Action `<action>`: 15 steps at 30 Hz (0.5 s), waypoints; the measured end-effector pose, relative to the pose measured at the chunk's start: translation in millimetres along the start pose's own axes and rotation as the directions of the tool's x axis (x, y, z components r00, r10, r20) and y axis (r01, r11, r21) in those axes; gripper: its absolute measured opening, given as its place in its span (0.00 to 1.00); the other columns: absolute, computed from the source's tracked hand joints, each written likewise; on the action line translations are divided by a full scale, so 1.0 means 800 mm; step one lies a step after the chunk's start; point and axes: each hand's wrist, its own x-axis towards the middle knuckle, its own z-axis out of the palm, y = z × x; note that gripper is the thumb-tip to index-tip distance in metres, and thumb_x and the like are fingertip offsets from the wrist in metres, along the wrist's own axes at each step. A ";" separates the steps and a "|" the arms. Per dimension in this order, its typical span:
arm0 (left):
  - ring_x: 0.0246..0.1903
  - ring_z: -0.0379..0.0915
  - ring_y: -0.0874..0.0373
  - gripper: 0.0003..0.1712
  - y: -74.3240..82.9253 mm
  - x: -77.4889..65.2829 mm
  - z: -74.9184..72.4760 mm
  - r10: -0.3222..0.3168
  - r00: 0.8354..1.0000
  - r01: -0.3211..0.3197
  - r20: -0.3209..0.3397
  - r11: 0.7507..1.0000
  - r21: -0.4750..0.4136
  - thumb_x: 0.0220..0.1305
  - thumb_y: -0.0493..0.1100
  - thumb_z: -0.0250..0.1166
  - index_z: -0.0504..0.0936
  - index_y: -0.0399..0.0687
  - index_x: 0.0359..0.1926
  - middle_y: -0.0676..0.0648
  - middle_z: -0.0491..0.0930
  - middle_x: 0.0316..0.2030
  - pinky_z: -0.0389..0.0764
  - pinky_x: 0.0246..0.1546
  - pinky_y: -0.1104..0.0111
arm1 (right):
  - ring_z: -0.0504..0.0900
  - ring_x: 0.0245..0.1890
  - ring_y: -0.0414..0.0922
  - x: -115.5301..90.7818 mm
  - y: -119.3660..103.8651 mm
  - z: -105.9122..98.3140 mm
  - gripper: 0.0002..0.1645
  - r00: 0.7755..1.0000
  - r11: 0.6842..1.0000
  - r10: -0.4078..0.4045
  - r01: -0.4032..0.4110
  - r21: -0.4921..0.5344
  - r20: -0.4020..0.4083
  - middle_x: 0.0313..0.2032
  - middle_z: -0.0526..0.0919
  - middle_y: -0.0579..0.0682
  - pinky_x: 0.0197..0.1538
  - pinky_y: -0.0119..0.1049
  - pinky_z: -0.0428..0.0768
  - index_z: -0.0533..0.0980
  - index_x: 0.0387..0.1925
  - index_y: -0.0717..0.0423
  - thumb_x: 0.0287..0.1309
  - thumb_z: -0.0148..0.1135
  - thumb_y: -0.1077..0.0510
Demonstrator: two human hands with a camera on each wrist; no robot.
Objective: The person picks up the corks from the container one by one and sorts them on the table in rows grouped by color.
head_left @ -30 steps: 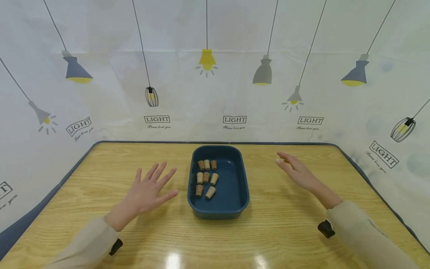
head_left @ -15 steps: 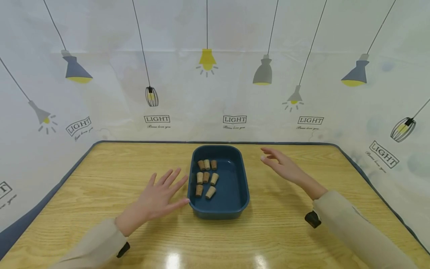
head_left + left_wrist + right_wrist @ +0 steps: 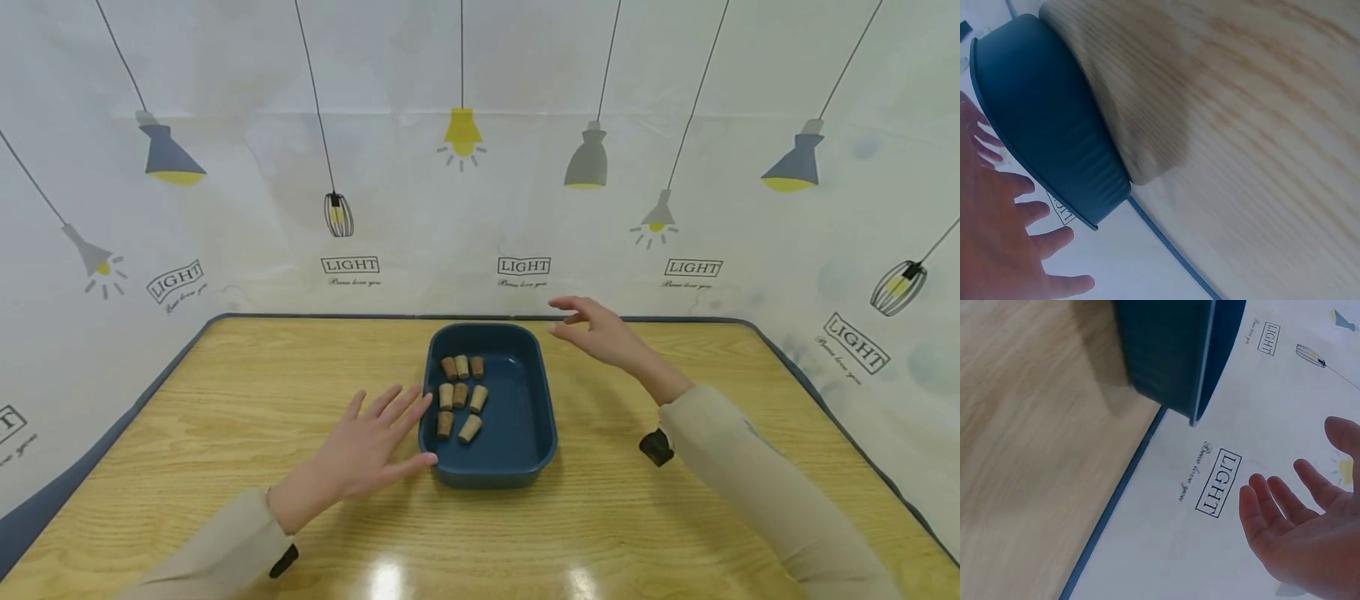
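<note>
A dark blue rectangular bin (image 3: 517, 479) stands on the table with several corks (image 3: 460, 396) on its floor, grouped toward its left side. My left hand (image 3: 360, 450) is at the bin's left side, fingers spread and straight; its thumb and fingertips overlap the rim in the head view. In the left wrist view those fingers (image 3: 1054, 242) show beside the bin's upper edge and hold nothing. My right hand (image 3: 603, 337) hovers near the far right corner of the bin, fingers loosely bent. The right wrist view shows that palm (image 3: 1316, 531) apart from the bin, holding nothing.
The wooden table (image 3: 300, 350) has a blue edge along its back and sides. Behind it hangs a white backdrop (image 3: 420, 167) printed with lamps and the word LIGHT. A dark wrist device (image 3: 657, 447) sits under the right sleeve.
Both hands have moved toward the bin: the left one rightward to its left rim, the right one leftward and farther back. The bin and corks have stayed where they were.
</note>
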 end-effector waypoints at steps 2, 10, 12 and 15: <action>0.62 0.46 0.48 0.44 0.003 0.000 -0.001 0.001 1.000 -0.001 0.008 1.000 -0.001 0.57 0.72 0.38 0.53 0.50 0.67 0.48 0.49 0.65 0.44 0.55 0.43 | 0.68 0.51 0.50 0.006 -0.006 0.001 0.31 1.000 1.000 0.006 -0.006 -0.005 -0.004 0.59 0.62 0.53 0.46 0.48 0.69 0.62 0.61 0.53 0.59 0.52 0.46; 0.61 0.49 0.49 0.44 0.009 0.000 -0.003 0.007 1.000 -0.007 0.018 1.000 0.016 0.58 0.71 0.37 0.57 0.47 0.65 0.47 0.51 0.65 0.48 0.54 0.44 | 0.70 0.48 0.52 0.032 -0.021 0.012 0.28 0.999 0.999 0.033 -0.033 0.004 -0.008 0.57 0.65 0.57 0.46 0.45 0.70 0.64 0.59 0.57 0.59 0.54 0.51; 0.61 0.50 0.49 0.44 0.010 0.000 -0.003 0.012 1.000 -0.012 0.014 1.000 0.024 0.58 0.71 0.37 0.57 0.46 0.65 0.47 0.52 0.64 0.49 0.54 0.44 | 0.70 0.48 0.53 0.038 -0.023 0.017 0.27 0.999 0.999 0.044 -0.044 0.000 -0.002 0.56 0.66 0.57 0.46 0.45 0.70 0.64 0.58 0.58 0.59 0.54 0.52; 0.61 0.51 0.49 0.45 0.010 0.000 -0.002 0.016 1.000 -0.017 0.011 0.999 0.034 0.58 0.72 0.37 0.57 0.45 0.65 0.47 0.53 0.64 0.51 0.54 0.45 | 0.70 0.48 0.52 0.049 -0.027 0.024 0.26 0.999 0.999 0.046 -0.046 -0.010 0.009 0.54 0.68 0.58 0.48 0.45 0.69 0.66 0.57 0.58 0.59 0.54 0.53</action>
